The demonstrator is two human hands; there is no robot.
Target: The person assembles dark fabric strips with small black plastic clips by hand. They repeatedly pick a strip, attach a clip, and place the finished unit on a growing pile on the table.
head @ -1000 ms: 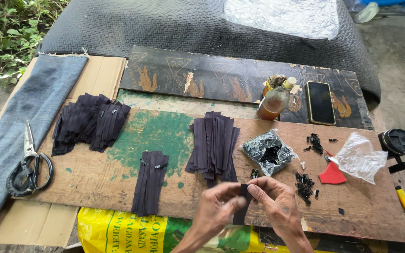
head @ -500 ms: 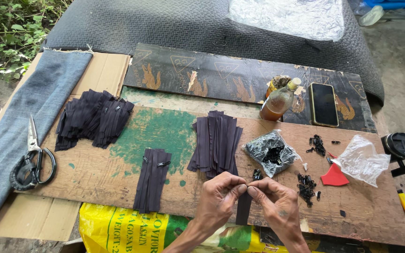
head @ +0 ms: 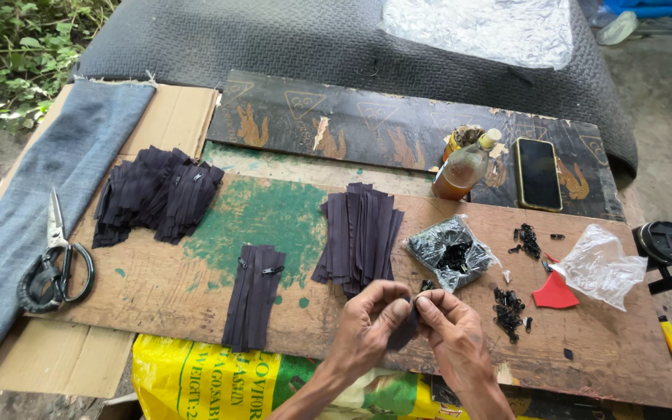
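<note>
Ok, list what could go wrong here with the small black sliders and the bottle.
1. The loose pile of small black sliders lies unboxed on the bare plywood board; a nudge could scatter it.
2. The tilted amber glass bottle leans beside the black phone; it might tip or leak.

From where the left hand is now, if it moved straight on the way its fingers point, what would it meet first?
The left hand points right, toward the right hand. It would meet the dark zipper piece pinched between both, then the right hand's fingertips, which already look nearly touching.
</note>
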